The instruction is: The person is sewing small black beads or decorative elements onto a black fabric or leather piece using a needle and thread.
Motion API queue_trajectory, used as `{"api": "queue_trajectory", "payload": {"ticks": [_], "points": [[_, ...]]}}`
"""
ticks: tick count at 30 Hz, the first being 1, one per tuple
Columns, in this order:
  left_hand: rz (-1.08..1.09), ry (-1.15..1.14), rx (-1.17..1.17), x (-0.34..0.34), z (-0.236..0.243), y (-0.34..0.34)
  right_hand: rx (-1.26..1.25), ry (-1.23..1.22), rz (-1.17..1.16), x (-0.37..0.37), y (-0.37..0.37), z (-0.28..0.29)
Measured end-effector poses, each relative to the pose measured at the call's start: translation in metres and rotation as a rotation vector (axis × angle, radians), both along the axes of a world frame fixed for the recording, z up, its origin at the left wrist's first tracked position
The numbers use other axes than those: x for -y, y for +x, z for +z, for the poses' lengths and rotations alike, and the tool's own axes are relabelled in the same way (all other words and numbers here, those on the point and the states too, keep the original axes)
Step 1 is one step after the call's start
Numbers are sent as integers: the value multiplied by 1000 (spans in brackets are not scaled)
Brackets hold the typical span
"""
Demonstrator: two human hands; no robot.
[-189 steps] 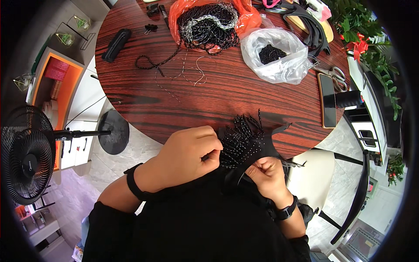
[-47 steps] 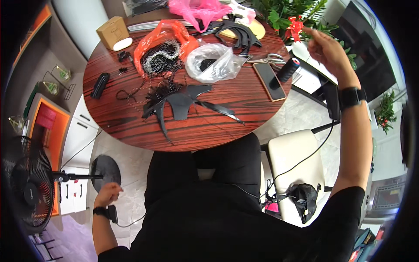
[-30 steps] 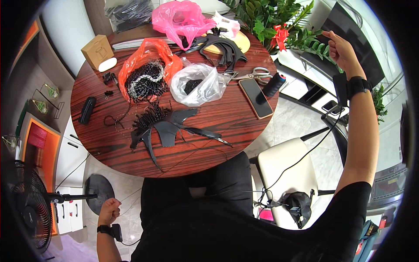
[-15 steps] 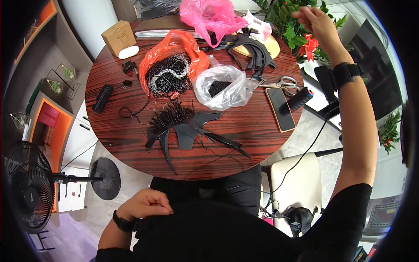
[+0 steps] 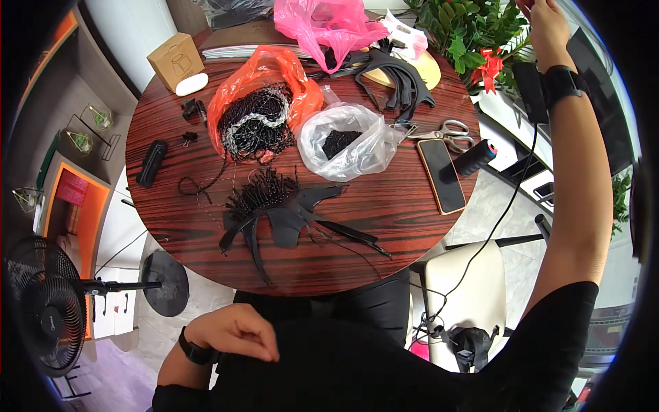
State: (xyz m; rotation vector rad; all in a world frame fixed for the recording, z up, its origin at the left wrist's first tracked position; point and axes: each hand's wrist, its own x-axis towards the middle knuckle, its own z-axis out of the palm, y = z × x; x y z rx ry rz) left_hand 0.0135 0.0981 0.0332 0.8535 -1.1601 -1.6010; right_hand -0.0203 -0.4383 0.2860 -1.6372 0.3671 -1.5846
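Observation:
Low in front of my body, over my lap, my left hand [image 5: 237,331] is closed, thumb and fingers drawn together; anything between them is lost against my black shirt. My right hand [image 5: 549,33] is raised far out at the upper right, fingers pinched together and partly cut off by the edge; what they hold cannot be made out. On the table's near half lies a black strapped piece [image 5: 285,226] with flat arms and a dense fringe of beaded strands [image 5: 261,194]. A thin dark thread trails from it across the wood. Neither hand touches it.
On the round wooden table [image 5: 199,254] stand a red bag [image 5: 305,89] of beaded strands, a clear bag [image 5: 371,147] of black beads, scissors [image 5: 453,132], a phone [image 5: 441,176] and a black thread spool [image 5: 475,157]. A chair [image 5: 473,281], a fan [image 5: 48,309] and a plant [image 5: 453,34] surround it.
My right hand has moved further out to the upper right, toward the edge of view. My left hand has turned slightly downward and shifted a little right. The view has shifted slightly.

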Motion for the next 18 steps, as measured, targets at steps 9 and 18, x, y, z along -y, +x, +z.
{"api": "queue_trajectory", "payload": {"ticks": [9,18], "points": [[461,329,-58,33,-7,-13,-674,-63,199,-20,18,-129],[633,268,9,39,-4,-8,-664,96,233,-15,47,-121]]}}
